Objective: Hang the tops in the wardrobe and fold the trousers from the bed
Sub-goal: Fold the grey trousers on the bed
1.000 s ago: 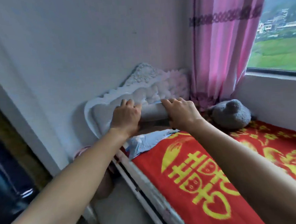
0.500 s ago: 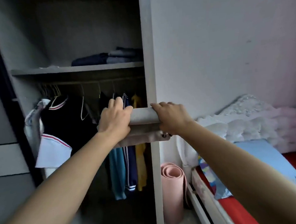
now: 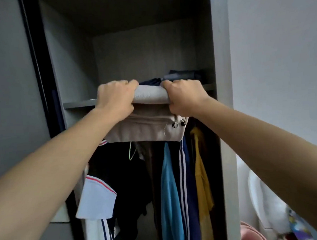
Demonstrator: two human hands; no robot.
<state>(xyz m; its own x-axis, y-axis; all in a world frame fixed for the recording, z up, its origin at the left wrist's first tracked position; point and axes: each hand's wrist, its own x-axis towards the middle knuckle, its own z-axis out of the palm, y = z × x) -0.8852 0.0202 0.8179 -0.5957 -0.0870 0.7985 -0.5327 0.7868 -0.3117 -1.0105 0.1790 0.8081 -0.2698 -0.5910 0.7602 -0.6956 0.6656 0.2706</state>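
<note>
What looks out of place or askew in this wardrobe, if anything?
Nothing stands out: left hand and right hand grip the folded trousers at the shelf, near stacked dark clothes; tops hang below.

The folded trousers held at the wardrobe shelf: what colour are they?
The folded trousers are light beige; the head view shows this best.

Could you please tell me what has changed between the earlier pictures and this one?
The folded beige trousers were carried from the bed's headboard to the wardrobe and raised to its shelf. The left hand and right hand kept gripping their top fold; nothing was let go. The dark folded clothes on the shelf and the hanging tops stayed put.
</note>
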